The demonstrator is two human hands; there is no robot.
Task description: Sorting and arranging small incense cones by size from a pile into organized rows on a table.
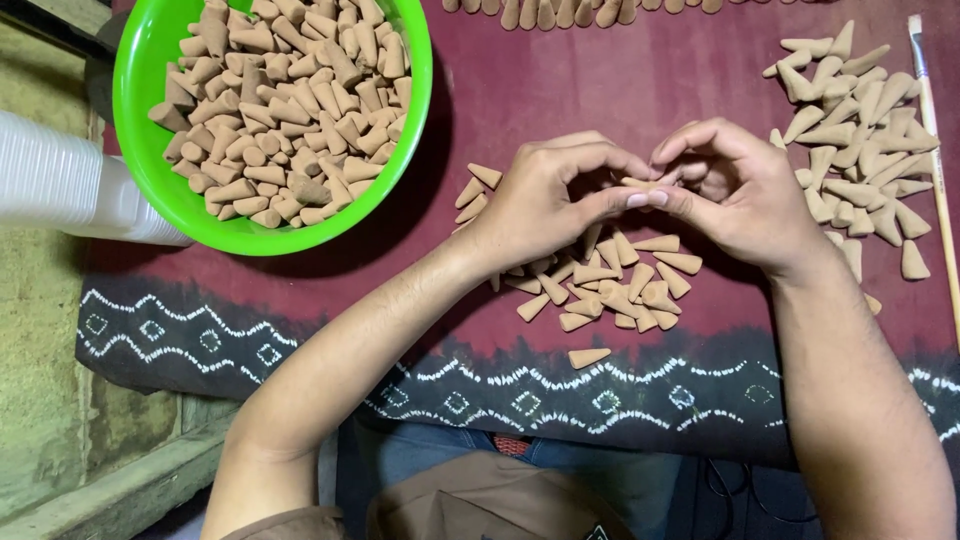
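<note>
Head view, looking straight down on a dark maroon cloth with a white zigzag-and-diamond border (300, 300) spread over the work surface.

Left hand (545, 195) and right hand (735, 185) meet at the centre, fingertips touching. Both are curled nearly closed, pinching together on one small tan clay-coloured cone (640, 183); only a sliver of it shows between the fingers. Which hand carries the grip: cannot tell. Both forearms are bare and come up from the bottom edge.

Directly under the hands: loose pile of the same tan cones (610, 285) lying flat on the cloth, tips pointing all ways. One stray cone (588, 356) lies apart, nearer the person, just above the white border. A few more peek out by the left wrist.

Upper left: round bright green plastic bowl (135, 120), filled with cones, resting half on the cloth edge. Just left of it, a stack of white ribbed disposable cups (60, 190) lying on its side.

Right: second spread of cones (860, 130), well apart from the hands. Beside it, a thin pale-handled brush (935, 150) running along the right edge.

Top edge: row of cones (580, 12), partly cut off.
</note>
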